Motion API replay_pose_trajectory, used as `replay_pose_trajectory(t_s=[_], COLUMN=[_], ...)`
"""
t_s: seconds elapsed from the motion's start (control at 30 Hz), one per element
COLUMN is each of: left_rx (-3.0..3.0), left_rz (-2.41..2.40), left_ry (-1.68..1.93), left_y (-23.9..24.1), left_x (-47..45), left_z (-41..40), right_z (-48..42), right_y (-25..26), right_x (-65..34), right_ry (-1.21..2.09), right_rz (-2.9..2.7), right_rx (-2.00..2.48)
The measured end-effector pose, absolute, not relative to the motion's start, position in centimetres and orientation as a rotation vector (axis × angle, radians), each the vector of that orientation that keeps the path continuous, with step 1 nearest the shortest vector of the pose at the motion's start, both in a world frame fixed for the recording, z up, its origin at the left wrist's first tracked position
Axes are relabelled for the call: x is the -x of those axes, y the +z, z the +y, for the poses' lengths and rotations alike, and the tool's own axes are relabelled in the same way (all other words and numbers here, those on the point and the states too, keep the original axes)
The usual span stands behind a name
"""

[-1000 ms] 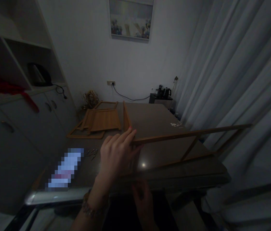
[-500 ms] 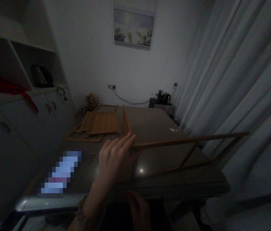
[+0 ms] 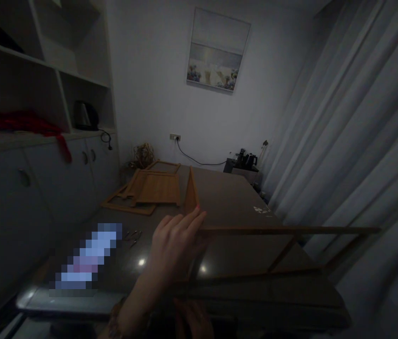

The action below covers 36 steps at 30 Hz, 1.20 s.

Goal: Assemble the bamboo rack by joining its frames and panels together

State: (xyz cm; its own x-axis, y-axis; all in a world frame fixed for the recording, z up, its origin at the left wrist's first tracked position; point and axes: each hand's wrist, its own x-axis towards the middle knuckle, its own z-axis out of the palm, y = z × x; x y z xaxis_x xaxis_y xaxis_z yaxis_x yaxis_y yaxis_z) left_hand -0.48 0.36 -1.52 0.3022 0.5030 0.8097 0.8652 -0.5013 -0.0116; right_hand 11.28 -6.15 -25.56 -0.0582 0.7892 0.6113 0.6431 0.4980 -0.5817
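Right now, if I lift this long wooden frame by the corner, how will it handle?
Probably light: the wooden frame is only thin slats. Held at one corner by your left hand, the long far end may swing or flex. Standing on edge on the table, it looks tippy.

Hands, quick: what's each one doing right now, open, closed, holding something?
Left hand: closed on the near end of the wooden frame.
Right hand: below the table edge, too dark to tell.
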Motion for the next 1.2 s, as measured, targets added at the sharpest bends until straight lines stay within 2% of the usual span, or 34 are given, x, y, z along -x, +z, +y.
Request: replay_pose_trajectory(t_s=[0.23, 0.6, 0.87, 1.2], left_rx=[2.149, 2.149, 2.123, 2.115], left_rz=[-1.254, -1.278, -1.238, -1.193], left_ry=[-1.056, -1.052, -1.061, -1.032], left_y=[-1.5, -1.6, -1.1, -1.1], left_x=[0.6, 0.6, 0.7, 1.0], left_z=[0.2, 0.2, 0.2, 0.1], right_z=[-5.5, -6.8, -7.0, -7.0], right_y=[-27.6, -24.1, -22.2, -22.4], right_x=[-11.8, -13.7, -14.5, -13.1], right_ry=[0.152, 0.365, 0.662, 0.622], right_rz=[-1.752, -1.801, -1.784, -1.643], right_rx=[1.164, 1.133, 1.196, 1.245])
